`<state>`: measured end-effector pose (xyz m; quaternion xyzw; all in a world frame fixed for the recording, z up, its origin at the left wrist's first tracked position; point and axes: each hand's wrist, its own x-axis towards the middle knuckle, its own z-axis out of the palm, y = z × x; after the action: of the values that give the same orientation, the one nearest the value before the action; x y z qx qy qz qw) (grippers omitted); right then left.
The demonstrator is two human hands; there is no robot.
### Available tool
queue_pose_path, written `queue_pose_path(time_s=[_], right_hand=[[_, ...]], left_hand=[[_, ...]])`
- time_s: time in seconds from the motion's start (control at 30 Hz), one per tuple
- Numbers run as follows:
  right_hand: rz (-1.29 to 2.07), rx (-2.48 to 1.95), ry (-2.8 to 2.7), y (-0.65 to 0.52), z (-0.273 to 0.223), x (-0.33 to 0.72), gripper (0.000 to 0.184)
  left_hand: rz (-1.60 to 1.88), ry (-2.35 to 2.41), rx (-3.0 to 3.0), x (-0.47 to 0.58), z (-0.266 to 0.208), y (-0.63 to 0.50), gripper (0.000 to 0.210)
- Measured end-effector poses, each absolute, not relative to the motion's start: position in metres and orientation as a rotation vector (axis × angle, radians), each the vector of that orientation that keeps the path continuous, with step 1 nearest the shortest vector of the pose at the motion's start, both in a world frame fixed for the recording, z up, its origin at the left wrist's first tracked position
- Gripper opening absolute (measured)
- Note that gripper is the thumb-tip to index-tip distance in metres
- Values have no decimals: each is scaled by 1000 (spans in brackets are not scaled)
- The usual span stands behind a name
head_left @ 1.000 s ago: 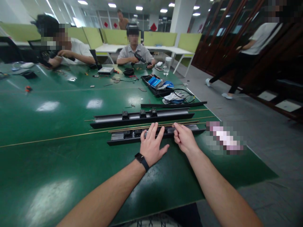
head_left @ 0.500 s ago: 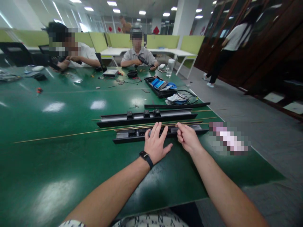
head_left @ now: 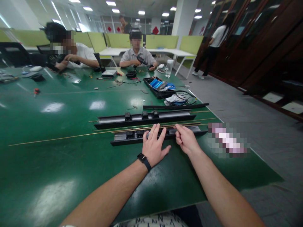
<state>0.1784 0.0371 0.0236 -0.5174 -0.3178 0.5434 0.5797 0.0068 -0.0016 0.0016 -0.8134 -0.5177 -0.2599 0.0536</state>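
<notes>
My left hand (head_left: 153, 146), with a dark watch (head_left: 144, 160) at the wrist, is open with fingers spread. Its fingertips rest over the near black rail (head_left: 123, 142) and the thin rods above it. To its right, my right hand (head_left: 187, 138) is closed in a pinch at a thin brass-coloured rod (head_left: 52, 139). That long rod reaches far out to the left across the table. Several similar rods lie alongside the rails. Black blocks sit in the channel of the near rail, partly hidden by my left hand. Behind it lies a second black rail (head_left: 142, 122) with three black blocks.
Farther back are a black strip (head_left: 175, 106), a bundle of gloves and cable (head_left: 177, 99), a black tray (head_left: 155, 91) with blue items, and a clear cup (head_left: 169, 68). A blurred pinkish object (head_left: 227, 138) lies right. Two people sit across the green table (head_left: 71, 173).
My hands keep nearly the same pose at the near rail and rods. The view has shifted slightly. A person at the back right has walked farther away beside the cabinets.
</notes>
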Motion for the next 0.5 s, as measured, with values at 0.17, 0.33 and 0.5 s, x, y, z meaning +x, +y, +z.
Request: queue_pose_path(time_s=[0.17,0.33,0.5], right_hand=[[1274,-1198,-749,38,25,178,33],[1269,-1209,-741,38,23,178,33],[1270,-1208,-753,37,21,180,35]], left_hand=[[-799,-1570,-2455,7,1,-1,75],[-806,-1562,-2451,8,2,-1,76],[-797,-1575,-2473,7,2,-2,75]])
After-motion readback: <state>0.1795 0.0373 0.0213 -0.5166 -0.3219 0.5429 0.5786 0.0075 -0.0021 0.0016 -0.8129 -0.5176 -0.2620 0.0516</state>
